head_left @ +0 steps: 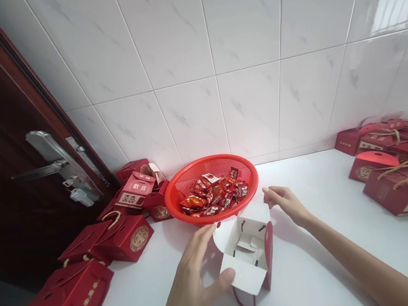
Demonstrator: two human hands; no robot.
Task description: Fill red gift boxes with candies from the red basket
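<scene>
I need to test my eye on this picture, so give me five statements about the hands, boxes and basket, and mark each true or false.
1. The left hand touches the open box. True.
2. The open box is red on the inside. False: its inside is white.
3. Red boxes stand on both sides of the red basket. True.
4. The red basket is empty. False: it holds small wrapped pieces.
5. The right hand reaches into the red basket. False: the right hand is outside it, by the far flap of the open box.
</scene>
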